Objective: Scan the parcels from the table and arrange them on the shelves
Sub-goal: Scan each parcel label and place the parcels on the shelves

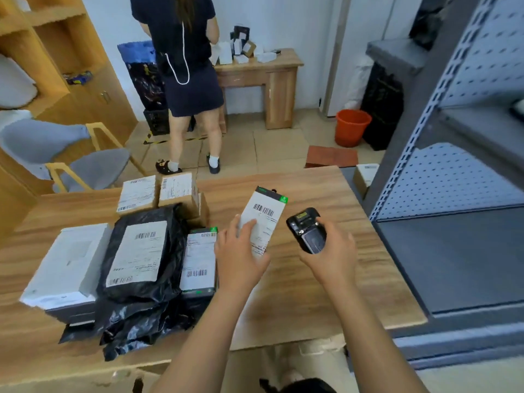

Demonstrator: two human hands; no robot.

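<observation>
My left hand (241, 251) grips a slim white parcel (265, 214) with a dark green-tipped top and a barcode label, tilted above the wooden table (326, 279). Just right of it, my right hand (331, 251) holds a black handheld scanner (307, 229), its head turned toward the parcel. On the table's left lie more parcels: a white box (68, 265), a black plastic bag with a label (139, 256), a similar white green-edged box (198, 259), and two brown cartons (158, 191) behind. Grey metal shelves (453, 251) stand at the right.
A person in dark clothes (184, 66) stands at a small wooden desk (272, 75) across the room. A grey chair (71, 157) sits beyond the table at left. An orange bucket (351, 127) and a low red-brown stool (331, 157) are on the floor near the shelves.
</observation>
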